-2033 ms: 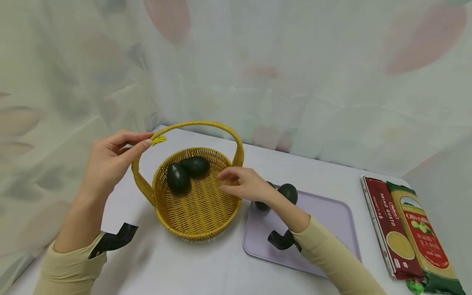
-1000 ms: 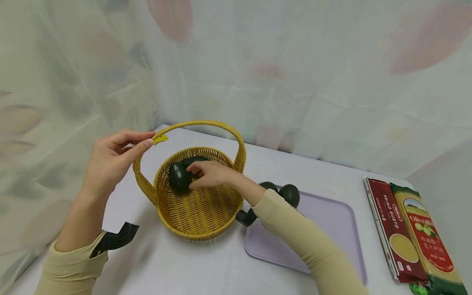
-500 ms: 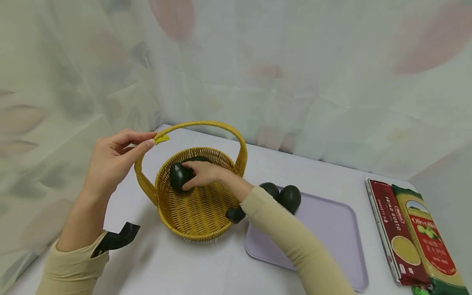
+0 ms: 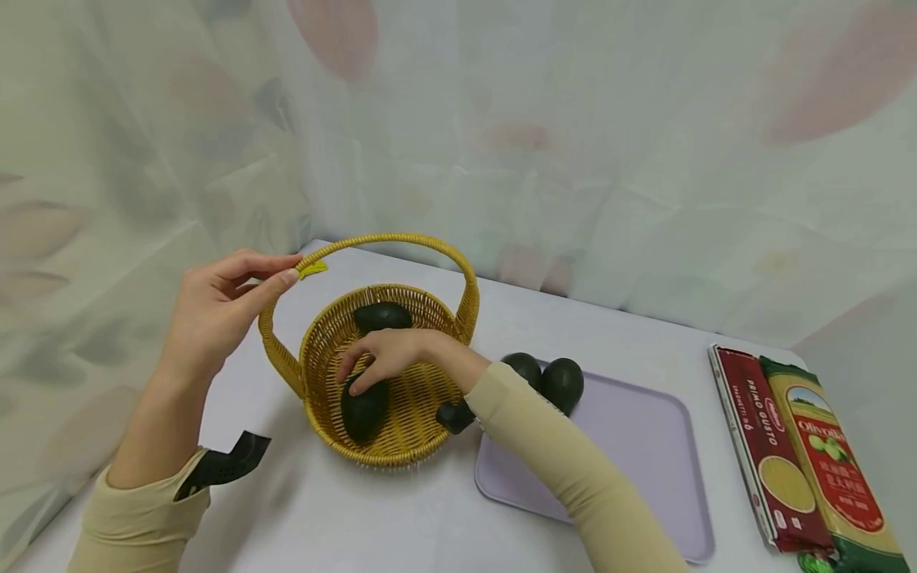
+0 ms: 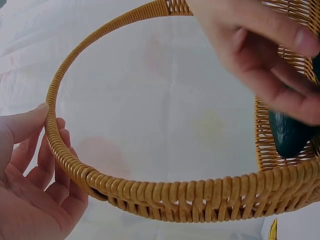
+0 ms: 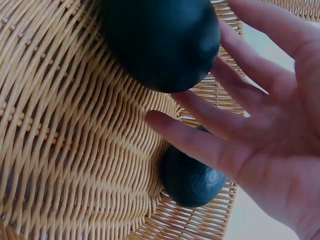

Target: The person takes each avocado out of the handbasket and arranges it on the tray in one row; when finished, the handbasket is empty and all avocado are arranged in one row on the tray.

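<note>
a: at the centre left of the frame, what is handled?

b: an avocado (image 4: pixel 363 407) in the basket (image 4: pixel 324 334) is touched by the right hand (image 4: pixel 390 354), fingers spread and fairly straight. the handle (image 4: pixel 372 239) is pinched by the left hand (image 4: pixel 215 314).

a: how much is done?

b: two avocados (image 4: pixel 548 378) are seen on the tray (image 4: pixel 645 446); another avocado (image 4: pixel 382 316) is left in the basket.

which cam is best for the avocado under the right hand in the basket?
Right wrist: the dark green avocado fills the frame, fingers alongside, in the woven yellow basket. Head shows it whole but small under the right hand. Left wrist shows only its end.
</note>
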Action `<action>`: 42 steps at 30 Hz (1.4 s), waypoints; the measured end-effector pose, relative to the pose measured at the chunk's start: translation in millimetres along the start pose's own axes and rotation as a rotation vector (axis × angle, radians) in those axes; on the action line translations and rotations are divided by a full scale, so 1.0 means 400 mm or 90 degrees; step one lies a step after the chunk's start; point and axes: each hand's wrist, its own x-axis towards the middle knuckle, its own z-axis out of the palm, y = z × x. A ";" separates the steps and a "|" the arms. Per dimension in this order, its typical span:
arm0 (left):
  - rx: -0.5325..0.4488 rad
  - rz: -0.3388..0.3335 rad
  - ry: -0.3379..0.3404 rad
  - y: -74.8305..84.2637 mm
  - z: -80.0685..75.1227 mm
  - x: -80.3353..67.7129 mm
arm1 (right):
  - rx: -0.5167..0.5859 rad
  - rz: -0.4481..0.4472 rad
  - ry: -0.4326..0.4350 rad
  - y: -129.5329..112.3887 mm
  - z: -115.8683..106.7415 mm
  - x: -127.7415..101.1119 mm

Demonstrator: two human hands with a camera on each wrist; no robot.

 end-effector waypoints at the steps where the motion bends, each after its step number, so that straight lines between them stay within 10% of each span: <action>1: -0.002 -0.001 0.000 0.000 0.000 0.000 | -0.001 -0.007 -0.020 0.000 0.001 -0.001; 7: -0.013 -0.007 0.001 0.001 0.001 0.000 | -0.020 0.006 -0.050 -0.001 0.001 -0.013; 16: -0.035 -0.012 0.001 0.003 0.001 0.001 | 0.056 0.191 -0.071 0.000 -0.005 -0.051; 26: -0.038 -0.001 -0.003 -0.001 -0.001 0.001 | 0.027 0.026 -0.101 0.012 0.001 -0.031; 42: -0.030 -0.011 -0.003 0.000 -0.004 0.000 | 0.022 0.060 -0.217 0.002 0.027 -0.015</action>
